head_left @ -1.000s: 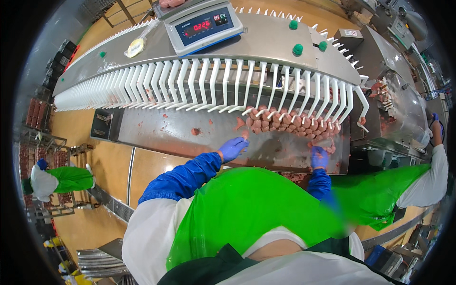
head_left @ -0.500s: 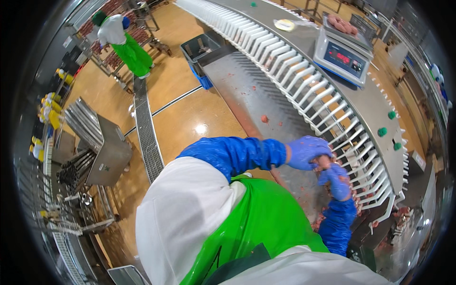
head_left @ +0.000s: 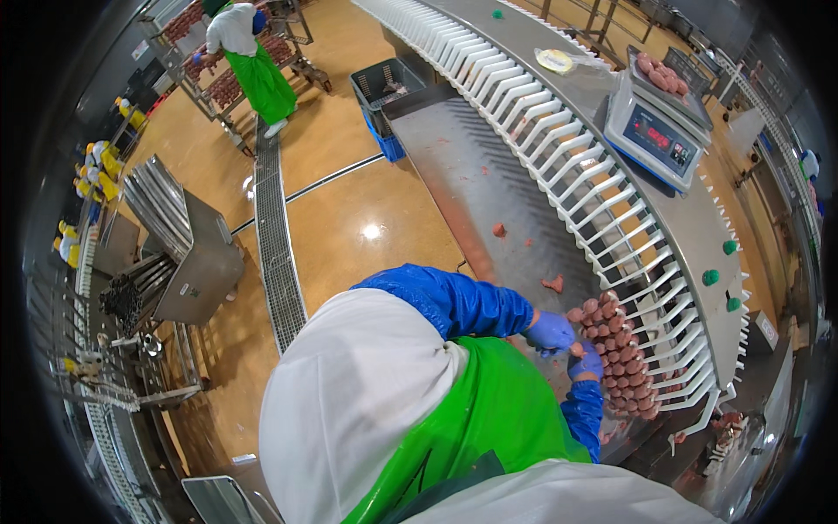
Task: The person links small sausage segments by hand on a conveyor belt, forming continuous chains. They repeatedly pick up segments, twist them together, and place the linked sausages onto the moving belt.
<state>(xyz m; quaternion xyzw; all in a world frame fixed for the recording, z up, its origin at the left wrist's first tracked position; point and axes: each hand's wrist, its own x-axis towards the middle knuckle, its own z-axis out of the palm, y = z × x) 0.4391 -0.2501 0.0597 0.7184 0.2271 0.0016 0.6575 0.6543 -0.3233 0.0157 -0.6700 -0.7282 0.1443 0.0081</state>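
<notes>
- while both gloved hands are working at the near edge of the sausage pile (head_left: 621, 358), the left hand (head_left: 550, 333) is curling its fingers loosely over the outermost pieces; cannot tell whether it is actually gripping one.
- the right hand (head_left: 587, 360) is sitting just beside the left, pinching what looks like a single pink piece (head_left: 576, 349) between its fingertips; the fisheye is making it small, so treat that as likely rather than certain.
- the pile is lying on the steel table (head_left: 471, 175), pushed against the row of white dividers (head_left: 602, 210) on the curved conveyor (head_left: 698, 227), at the person's right front.
- two stray pieces (head_left: 498, 230) are lying further up the table, well apart from the pile.
- a scale (head_left: 656, 131) with more pieces on its pan is standing on the conveyor top, beyond the dividers.
- judgement on doing this well: picking one piece per hand off the loose edge is probably cleaner than digging into the middle, since the pieces are packed touching each other and are likely to roll.
- judgement: keeping the grip light is mattering, as the pieces are looking soft and wet gloves will be slipping.
- another person (head_left: 249, 52) in a green apron is working at racks far off; not involved.
</notes>
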